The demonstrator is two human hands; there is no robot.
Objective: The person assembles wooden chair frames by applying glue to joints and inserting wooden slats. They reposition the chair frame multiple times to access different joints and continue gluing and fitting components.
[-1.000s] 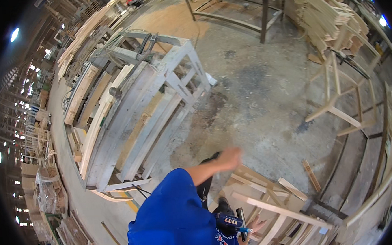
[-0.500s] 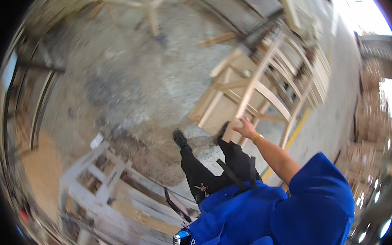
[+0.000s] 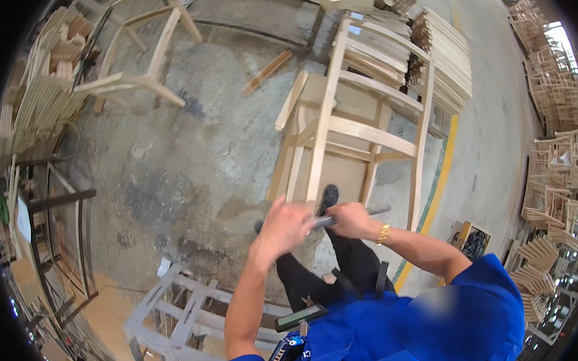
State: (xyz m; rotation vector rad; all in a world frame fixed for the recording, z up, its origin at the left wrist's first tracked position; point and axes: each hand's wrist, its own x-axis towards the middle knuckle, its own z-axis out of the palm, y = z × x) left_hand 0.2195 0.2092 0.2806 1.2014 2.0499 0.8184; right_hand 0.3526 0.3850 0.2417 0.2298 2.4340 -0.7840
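Observation:
My left hand (image 3: 284,227) is closed, slightly blurred, at the left end of a dark grey rod-like tool (image 3: 323,223). My right hand (image 3: 351,220), with a gold band at its wrist, is wrapped around the same tool, whose thin end sticks out to the right. Its exact kind is unclear. Just beyond both hands stands a pale wooden chair frame (image 3: 372,136) with curved cross slats. The lower end of its left post is close to my hands; whether they touch it I cannot tell.
Stacked wooden boards (image 3: 450,61) lie behind the chair frame. Another wooden frame (image 3: 162,52) stands at the far left, with a loose strip (image 3: 267,72) on the floor. A grey metal stand (image 3: 178,313) is at my near left. Many chair frames (image 3: 552,158) line the right side.
My right hand has let go of the chair frame's post and now grips the grey tool. My left hand has come up from the lower edge to the tool. The view has shifted.

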